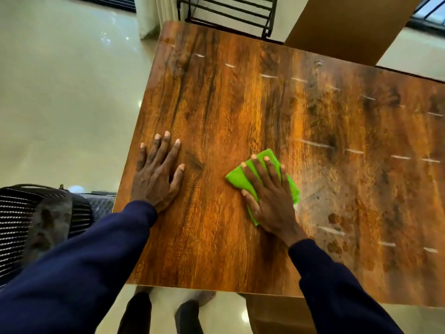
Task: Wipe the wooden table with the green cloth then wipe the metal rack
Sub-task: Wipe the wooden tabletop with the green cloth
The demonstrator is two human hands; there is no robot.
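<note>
The wooden table (240,97) fills the middle of the view, its top dark brown with streaks and pale marks toward the right. A folded green cloth (237,177) lies on it near the front. My right hand (269,196) presses flat on the cloth with straight, spread fingers. My left hand (157,172) rests flat on the bare wood near the table's left edge, holding nothing. The black metal rack (228,10) stands on the floor beyond the table's far edge.
A woven dark chair (29,213) with a cushion sits at the left by the table's front corner. A brown cardboard box (346,25) stands at the far right behind the table. Glossy cream floor tiles surround the table. My feet show below the front edge.
</note>
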